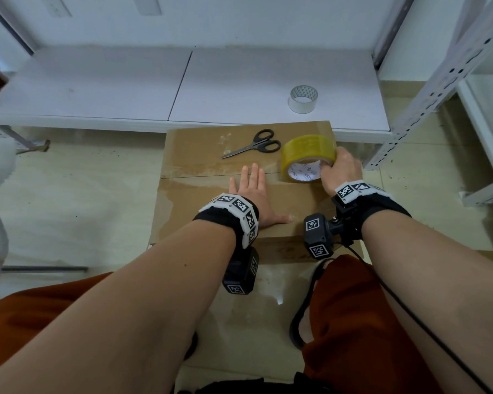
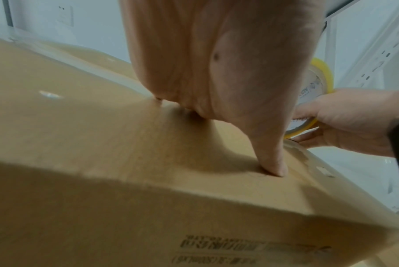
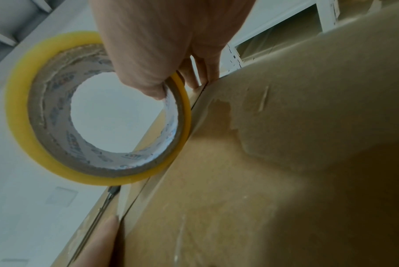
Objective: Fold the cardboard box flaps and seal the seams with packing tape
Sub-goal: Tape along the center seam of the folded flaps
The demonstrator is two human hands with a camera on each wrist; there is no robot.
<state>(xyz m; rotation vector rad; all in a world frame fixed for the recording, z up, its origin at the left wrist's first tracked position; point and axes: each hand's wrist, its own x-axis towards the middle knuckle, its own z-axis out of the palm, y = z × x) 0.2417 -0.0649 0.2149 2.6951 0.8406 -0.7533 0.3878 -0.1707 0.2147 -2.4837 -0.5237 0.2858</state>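
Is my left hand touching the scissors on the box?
Apart. The head view shows bare cardboard box between the left hand fingertips and the scissors.

Both forearms are reaching forward, bare, each with a black wrist strap carrying a camera. The left hand (image 1: 252, 194) is lying palm down with the fingers straight and together and the thumb sticking out to the right, pressing flat. The right hand (image 1: 343, 169) is sitting further forward and to the right, fingers curling around what it's holding, thumb hooking inside the ring and the other fingers wrapping the outside.
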